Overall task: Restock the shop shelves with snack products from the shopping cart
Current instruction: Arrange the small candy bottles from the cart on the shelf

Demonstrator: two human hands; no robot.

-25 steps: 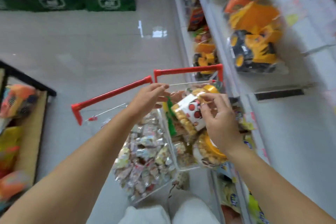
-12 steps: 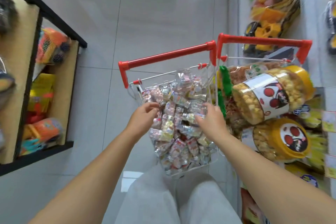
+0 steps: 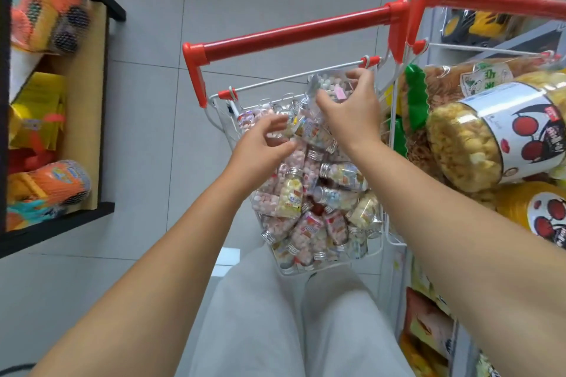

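Left hand (image 3: 263, 147) hovered loose-fingered over the little candy bottles (image 3: 309, 193) piled in the wire cart (image 3: 275, 81), holding nothing. Right hand (image 3: 349, 115), just beyond, gripped a clear candy packet (image 3: 329, 84) near the red handle (image 3: 291, 34). Bottle labels were too blurry to read; snack jar (image 3: 477, 138) alongside had a white label with red circles.
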